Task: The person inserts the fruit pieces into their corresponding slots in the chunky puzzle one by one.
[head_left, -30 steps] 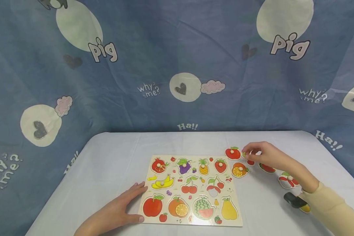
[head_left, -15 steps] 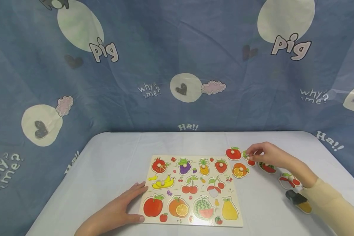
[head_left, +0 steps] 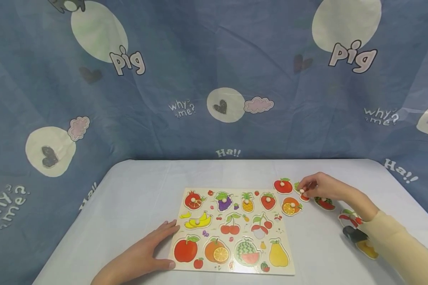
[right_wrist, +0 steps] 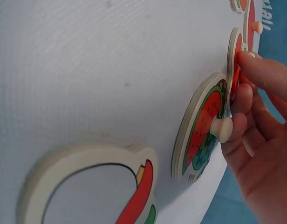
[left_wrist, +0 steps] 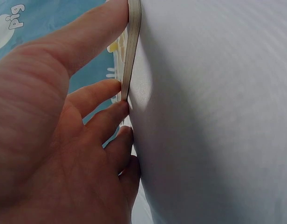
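A wooden fruit puzzle board (head_left: 214,232) lies on the table in the head view. My left hand (head_left: 142,251) rests against its left edge, fingers and thumb extended; the left wrist view shows the fingertips touching the board's side. Right of the board, my right hand (head_left: 324,187) pinches the small knob of a cherry puzzle piece (head_left: 304,197), partly hidden by the fingers. Close by lie a watermelon piece (right_wrist: 204,126), an orange piece (head_left: 291,206) and a red apple-like piece (head_left: 283,186). The cherry piece appears to be on the table.
Under the right forearm lies a red-and-white piece (head_left: 347,217), partly covered. A dark-and-yellow object (head_left: 354,234) sits beside the sleeve. Pineapple (head_left: 247,204) and grapes (head_left: 223,202) pieces sit in the board's top row. A blue printed cloth (head_left: 185,134) hangs behind the table.
My right hand has shifted slightly right and down from the leaf end of the cherry piece onto its knob. The left hand stays at the board's edge.
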{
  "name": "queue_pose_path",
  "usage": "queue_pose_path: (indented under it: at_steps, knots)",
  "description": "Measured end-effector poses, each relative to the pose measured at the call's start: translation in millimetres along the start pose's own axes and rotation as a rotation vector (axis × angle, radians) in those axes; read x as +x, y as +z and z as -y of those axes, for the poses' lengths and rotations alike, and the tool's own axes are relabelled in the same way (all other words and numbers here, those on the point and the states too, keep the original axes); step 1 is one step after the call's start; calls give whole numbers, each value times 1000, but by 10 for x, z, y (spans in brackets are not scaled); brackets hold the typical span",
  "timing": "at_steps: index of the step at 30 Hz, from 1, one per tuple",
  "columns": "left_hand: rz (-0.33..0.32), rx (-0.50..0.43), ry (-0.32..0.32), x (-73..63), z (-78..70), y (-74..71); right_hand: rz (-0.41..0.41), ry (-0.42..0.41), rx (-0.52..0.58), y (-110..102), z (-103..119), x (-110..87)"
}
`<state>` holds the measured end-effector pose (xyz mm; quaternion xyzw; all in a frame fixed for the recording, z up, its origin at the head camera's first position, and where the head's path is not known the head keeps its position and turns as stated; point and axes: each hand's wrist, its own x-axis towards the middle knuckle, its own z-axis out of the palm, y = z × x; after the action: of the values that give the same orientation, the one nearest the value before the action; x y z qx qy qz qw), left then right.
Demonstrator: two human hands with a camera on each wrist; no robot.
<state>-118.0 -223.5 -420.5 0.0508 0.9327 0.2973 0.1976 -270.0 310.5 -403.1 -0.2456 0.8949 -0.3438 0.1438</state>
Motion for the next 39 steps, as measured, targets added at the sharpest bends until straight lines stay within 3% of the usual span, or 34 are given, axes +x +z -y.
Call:
queue_pose_path:
  at_steps: [24,39]
  knots:
    - [12,-21,-14,-14,-10,-8,-123,38,-142,42,120,-79]
    - [8,-8,-11,-6,-11,-4,-214,-40,-185,101,270,-183]
